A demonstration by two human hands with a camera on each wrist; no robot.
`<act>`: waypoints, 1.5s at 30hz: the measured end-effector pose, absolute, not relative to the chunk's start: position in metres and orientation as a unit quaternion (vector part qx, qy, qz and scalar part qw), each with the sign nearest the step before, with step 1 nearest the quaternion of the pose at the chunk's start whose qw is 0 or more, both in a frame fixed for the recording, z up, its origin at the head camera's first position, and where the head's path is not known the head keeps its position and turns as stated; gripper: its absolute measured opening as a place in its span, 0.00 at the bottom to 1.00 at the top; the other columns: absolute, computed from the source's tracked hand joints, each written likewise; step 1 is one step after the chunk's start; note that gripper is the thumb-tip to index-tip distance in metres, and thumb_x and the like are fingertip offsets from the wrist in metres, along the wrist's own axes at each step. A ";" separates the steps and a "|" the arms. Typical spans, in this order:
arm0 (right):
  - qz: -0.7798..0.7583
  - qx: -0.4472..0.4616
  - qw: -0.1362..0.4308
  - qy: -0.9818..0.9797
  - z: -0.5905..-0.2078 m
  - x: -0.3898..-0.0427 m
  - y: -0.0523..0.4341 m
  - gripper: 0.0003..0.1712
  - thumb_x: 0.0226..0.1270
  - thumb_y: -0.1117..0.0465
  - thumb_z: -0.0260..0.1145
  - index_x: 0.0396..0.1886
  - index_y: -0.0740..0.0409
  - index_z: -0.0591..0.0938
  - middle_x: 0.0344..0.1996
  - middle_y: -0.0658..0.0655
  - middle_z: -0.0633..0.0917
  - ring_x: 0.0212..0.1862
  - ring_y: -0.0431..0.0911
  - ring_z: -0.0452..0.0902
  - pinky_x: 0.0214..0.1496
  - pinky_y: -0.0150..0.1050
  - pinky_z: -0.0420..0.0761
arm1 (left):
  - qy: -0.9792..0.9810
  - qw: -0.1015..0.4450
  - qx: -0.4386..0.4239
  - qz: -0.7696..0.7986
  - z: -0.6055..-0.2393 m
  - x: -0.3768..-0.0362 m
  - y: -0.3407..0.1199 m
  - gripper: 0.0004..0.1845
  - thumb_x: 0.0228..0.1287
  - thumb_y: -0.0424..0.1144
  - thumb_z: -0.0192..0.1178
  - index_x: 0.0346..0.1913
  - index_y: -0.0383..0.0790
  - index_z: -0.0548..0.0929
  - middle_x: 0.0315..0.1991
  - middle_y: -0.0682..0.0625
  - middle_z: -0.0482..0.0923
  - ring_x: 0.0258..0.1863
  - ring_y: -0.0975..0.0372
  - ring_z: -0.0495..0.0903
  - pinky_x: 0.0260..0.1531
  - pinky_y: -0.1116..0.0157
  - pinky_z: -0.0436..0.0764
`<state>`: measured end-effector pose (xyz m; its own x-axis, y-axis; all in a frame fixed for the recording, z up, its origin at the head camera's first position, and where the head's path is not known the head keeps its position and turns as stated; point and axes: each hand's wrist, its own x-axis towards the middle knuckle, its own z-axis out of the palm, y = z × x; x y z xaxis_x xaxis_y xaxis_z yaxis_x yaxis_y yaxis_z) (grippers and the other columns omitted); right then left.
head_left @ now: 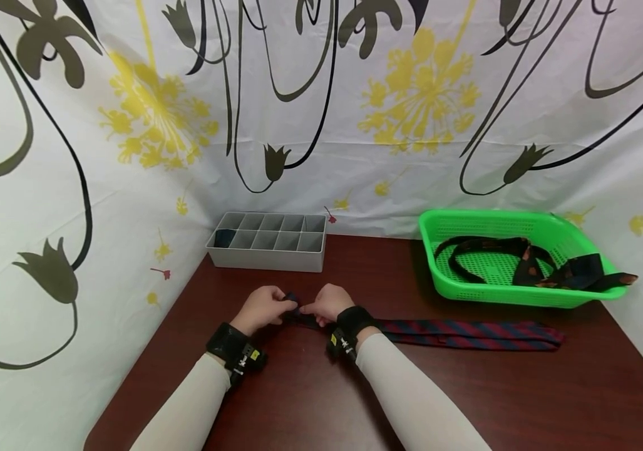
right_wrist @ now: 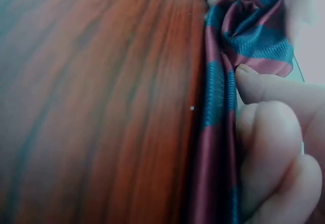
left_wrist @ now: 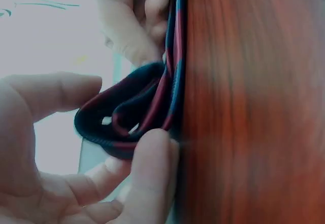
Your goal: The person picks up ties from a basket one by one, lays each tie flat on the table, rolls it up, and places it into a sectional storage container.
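Note:
A necktie (head_left: 484, 335) with dark blue and red diagonal stripes lies lengthwise across the wooden table, its left end rolled into a loose coil. My left hand (head_left: 265, 308) holds that coil. In the left wrist view, one fingertip is at the top of the rolled necktie (left_wrist: 127, 145) and others curl in from below. My right hand (head_left: 332, 304) is just right of the coil, pinching the tie where the flat part meets the roll. The right wrist view shows a digit pressed at the base of the rolled necktie (right_wrist: 259, 43), the other fingers curled beside the strip.
Behind the hands stands a grey divided box (head_left: 267, 260), with a dark rolled item (head_left: 223, 238) in one left compartment. A green basket (head_left: 501, 294) at the back right holds dark patterned neckties (head_left: 577, 274), one end hanging over the rim. A printed curtain (head_left: 310, 138) closes off the back and left.

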<state>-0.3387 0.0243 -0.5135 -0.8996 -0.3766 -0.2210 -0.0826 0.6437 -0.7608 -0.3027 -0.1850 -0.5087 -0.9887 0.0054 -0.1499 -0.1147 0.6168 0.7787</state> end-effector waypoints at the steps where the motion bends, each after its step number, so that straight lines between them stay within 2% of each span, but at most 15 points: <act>1: -0.399 -0.129 0.183 0.889 -0.514 -0.339 0.024 0.29 0.65 0.46 0.78 0.08 0.50 0.81 0.08 0.47 0.78 0.13 0.39 0.77 0.21 0.32 0.75 | 0.895 0.066 -0.032 0.440 -0.510 -0.303 -0.185 0.15 0.64 0.41 0.73 0.44 0.34 0.83 0.41 0.42 0.85 0.26 0.60 0.87 0.31 0.62 0.89; 6: -0.415 -0.149 0.187 0.878 -0.513 -0.338 0.031 0.27 0.66 0.46 0.77 0.11 0.51 0.82 0.09 0.46 0.80 0.15 0.38 0.78 0.22 0.31 0.75 | 0.913 0.024 -0.026 0.407 -0.510 -0.306 -0.184 0.13 0.58 0.38 0.73 0.41 0.35 0.84 0.36 0.43 0.85 0.23 0.60 0.85 0.27 0.63 0.86; 12: -0.448 -0.143 0.210 0.857 -0.507 -0.328 0.047 0.20 0.68 0.54 0.76 0.17 0.56 0.85 0.14 0.49 0.82 0.17 0.39 0.81 0.26 0.33 0.82 | 0.951 -0.048 -0.006 0.305 -0.503 -0.301 -0.180 0.12 0.55 0.41 0.76 0.36 0.40 0.84 0.31 0.48 0.84 0.32 0.58 0.81 0.36 0.62 0.80; 18: -0.486 -0.140 0.228 0.832 -0.507 -0.328 0.052 0.14 0.70 0.57 0.73 0.26 0.62 0.89 0.16 0.52 0.84 0.18 0.39 0.82 0.27 0.33 0.85 | 0.974 -0.089 0.055 0.201 -0.495 -0.295 -0.159 0.14 0.53 0.35 0.76 0.37 0.38 0.80 0.29 0.46 0.81 0.31 0.55 0.80 0.37 0.58 0.82; 22: -0.510 -0.127 0.238 0.817 -0.511 -0.332 0.053 0.12 0.69 0.60 0.69 0.28 0.63 0.87 0.18 0.52 0.85 0.18 0.38 0.82 0.25 0.30 0.82 | 0.976 -0.064 0.115 0.176 -0.493 -0.293 -0.143 0.14 0.51 0.32 0.75 0.38 0.37 0.80 0.29 0.46 0.80 0.30 0.56 0.80 0.33 0.58 0.82; 26: -0.536 -0.121 0.252 0.797 -0.514 -0.334 0.054 0.10 0.67 0.61 0.66 0.33 0.64 0.88 0.20 0.53 0.85 0.20 0.38 0.83 0.26 0.29 0.81 | 0.960 0.009 0.122 0.252 -0.490 -0.292 -0.144 0.18 0.47 0.33 0.80 0.41 0.36 0.84 0.31 0.50 0.81 0.32 0.59 0.78 0.35 0.62 0.80; 30: -0.537 -0.125 0.262 0.792 -0.513 -0.332 0.053 0.13 0.68 0.56 0.71 0.32 0.64 0.88 0.19 0.52 0.85 0.20 0.39 0.83 0.26 0.30 0.82 | 0.938 0.058 0.120 0.320 -0.490 -0.294 -0.158 0.25 0.48 0.31 0.79 0.53 0.37 0.85 0.33 0.51 0.83 0.33 0.62 0.79 0.37 0.64 0.81; 33: -0.526 -0.122 0.260 0.801 -0.512 -0.330 0.051 0.17 0.68 0.53 0.74 0.29 0.63 0.88 0.17 0.51 0.84 0.18 0.38 0.81 0.24 0.29 0.81 | 0.931 0.076 0.146 0.325 -0.497 -0.300 -0.169 0.30 0.53 0.33 0.80 0.61 0.40 0.84 0.30 0.52 0.80 0.31 0.62 0.78 0.33 0.66 0.79; 36: -0.518 -0.117 0.254 0.808 -0.512 -0.330 0.049 0.17 0.69 0.53 0.75 0.28 0.63 0.89 0.16 0.51 0.83 0.17 0.38 0.80 0.24 0.28 0.80 | 0.932 0.079 0.165 0.313 -0.504 -0.305 -0.174 0.30 0.55 0.38 0.81 0.62 0.44 0.85 0.26 0.53 0.74 0.28 0.61 0.74 0.29 0.66 0.74; 40: -0.524 -0.109 0.253 0.806 -0.513 -0.331 0.048 0.19 0.69 0.50 0.74 0.29 0.63 0.88 0.17 0.51 0.83 0.18 0.38 0.81 0.24 0.29 0.81 | 0.936 0.062 0.164 0.304 -0.510 -0.308 -0.175 0.23 0.55 0.45 0.81 0.54 0.47 0.87 0.24 0.54 0.74 0.26 0.62 0.73 0.27 0.67 0.71; 45: -0.517 -0.111 0.255 0.810 -0.508 -0.330 0.048 0.21 0.65 0.46 0.77 0.27 0.60 0.88 0.17 0.51 0.84 0.19 0.39 0.82 0.24 0.29 0.81 | 0.947 0.016 0.175 0.271 -0.510 -0.309 -0.173 0.21 0.52 0.51 0.80 0.48 0.48 0.89 0.35 0.53 0.79 0.34 0.63 0.75 0.36 0.64 0.78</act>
